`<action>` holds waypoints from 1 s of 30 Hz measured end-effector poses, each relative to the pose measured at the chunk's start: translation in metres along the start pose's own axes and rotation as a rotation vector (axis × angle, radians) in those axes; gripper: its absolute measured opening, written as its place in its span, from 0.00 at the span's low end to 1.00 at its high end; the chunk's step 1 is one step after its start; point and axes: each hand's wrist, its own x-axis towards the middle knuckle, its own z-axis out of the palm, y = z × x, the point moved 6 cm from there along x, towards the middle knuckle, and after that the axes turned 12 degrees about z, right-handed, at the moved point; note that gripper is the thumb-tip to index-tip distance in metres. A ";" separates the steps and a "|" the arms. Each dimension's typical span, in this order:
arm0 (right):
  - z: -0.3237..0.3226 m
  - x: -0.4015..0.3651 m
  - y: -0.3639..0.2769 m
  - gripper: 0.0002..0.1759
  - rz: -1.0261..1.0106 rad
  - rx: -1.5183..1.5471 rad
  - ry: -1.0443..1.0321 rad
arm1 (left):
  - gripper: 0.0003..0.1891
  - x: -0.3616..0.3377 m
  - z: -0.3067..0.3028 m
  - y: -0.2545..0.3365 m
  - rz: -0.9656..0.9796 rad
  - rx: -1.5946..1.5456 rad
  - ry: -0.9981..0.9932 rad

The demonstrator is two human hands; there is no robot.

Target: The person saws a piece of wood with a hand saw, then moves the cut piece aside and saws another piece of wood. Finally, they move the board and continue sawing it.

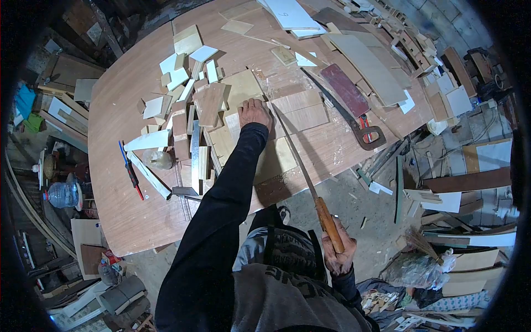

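Observation:
My left hand (255, 113) presses down with bent fingers on a light wooden board (232, 126) lying on the table. In my right hand (339, 249), fingers wrap round the wooden handle of a handsaw (298, 160). Its long narrow blade slants up and away, with the tip end close beside my left hand, at the board. Right of the blade lies a pale plank (301, 110), and nearer me a flat wooden piece (279, 157) rests partly in my arm's shadow.
Offcuts (210, 102) are heaped left of my hand on the wooden table (127, 221). A second handsaw (369, 137) with a dark handle lies right, by a reddish-brown board (344, 89). Pliers-like blue and red tool (131, 171) lies left. Scrap wood crowds the floor.

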 end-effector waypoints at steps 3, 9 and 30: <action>0.003 -0.001 0.000 0.26 0.058 0.040 -0.022 | 0.15 -0.001 -0.004 0.001 -0.006 -0.006 -0.011; 0.015 -0.008 0.013 0.28 0.045 -0.066 -0.039 | 0.15 0.000 0.000 -0.001 -0.004 0.008 -0.044; 0.019 0.020 -0.019 0.29 0.087 0.048 -0.022 | 0.14 0.010 0.004 -0.008 -0.041 0.003 0.002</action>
